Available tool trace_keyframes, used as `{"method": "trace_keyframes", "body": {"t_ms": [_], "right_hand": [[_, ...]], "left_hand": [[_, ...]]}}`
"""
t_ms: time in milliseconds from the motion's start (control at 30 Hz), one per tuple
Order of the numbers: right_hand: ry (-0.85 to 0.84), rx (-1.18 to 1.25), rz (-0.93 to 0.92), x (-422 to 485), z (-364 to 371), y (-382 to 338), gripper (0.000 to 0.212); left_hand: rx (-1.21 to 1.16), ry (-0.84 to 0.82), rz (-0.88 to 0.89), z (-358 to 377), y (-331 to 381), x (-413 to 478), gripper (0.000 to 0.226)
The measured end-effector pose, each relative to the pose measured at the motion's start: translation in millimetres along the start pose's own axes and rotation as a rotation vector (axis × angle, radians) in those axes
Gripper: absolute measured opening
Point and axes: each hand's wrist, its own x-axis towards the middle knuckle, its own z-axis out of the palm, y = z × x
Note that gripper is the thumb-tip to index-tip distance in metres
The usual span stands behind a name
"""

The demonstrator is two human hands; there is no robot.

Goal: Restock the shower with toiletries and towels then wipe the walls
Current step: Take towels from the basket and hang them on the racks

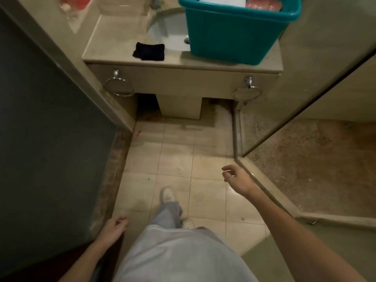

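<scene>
Standing on the tiled floor (177, 159), a person faces the counter (114, 47). A teal tub (234, 35) sits on it, partly over the sink (168, 31), with white and pink things inside. A black cloth (149, 51) lies beside the sink. The left hand (114, 226) is low and the right hand (238, 179) is out front, both loose, fingers softly bent, holding nothing.
</scene>
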Motion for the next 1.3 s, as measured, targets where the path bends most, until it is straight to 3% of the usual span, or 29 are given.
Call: {"method": "trace_keyframes", "body": {"t_ms": [200,400,567,667,767,833,900,1000,1133,1300], "right_hand": [[0.009,-0.038,0.087,89.4,-35.3,-20.4,0.025],[0.129,0.013,0.117,156.0,-91.8,-71.4,0.025],[0.376,0.262,-0.091,177.5,-164.9,-174.7,0.020],[0.597,0.430,-0.336,187.4,-206.0,-241.2,0.017],[0.828,0.548,-0.505,210.7,-248.6,-295.6,0.015],[0.898,0.558,-0.558,239.1,-284.3,-326.4,0.019],[0.881,0.499,-0.584,274.7,-317.0,-348.8,0.020],[0.769,0.309,-0.546,342.8,-351.0,-366.8,0.017],[0.488,0.044,-0.382,413.0,-376.1,-385.4,0.031],[0.302,-0.260,-0.279,476.0,-393.2,-403.9,0.047]], "left_hand": [[0.019,-0.038,0.068,-10.9,107.4,80.3,0.028],[0.008,-0.082,0.178,-25.8,273.1,140.6,0.028],[-0.016,-0.183,0.473,-33.2,441.7,149.4,0.023],[-0.005,-0.229,0.712,-32.4,535.6,138.8,0.021],[-0.062,-0.171,0.928,-24.9,617.4,124.5,0.017],[-0.166,-0.043,1.072,-19.3,666.7,114.1,0.011],[-0.296,0.032,1.132,-12.5,712.7,105.1,0.012],[-0.402,0.024,1.079,-2.5,779.6,109.2,0.016],[-0.176,0.060,0.924,14.5,848.2,141.8,0.014],[0.018,0.127,0.690,19.3,896.4,200.5,0.040]]}}
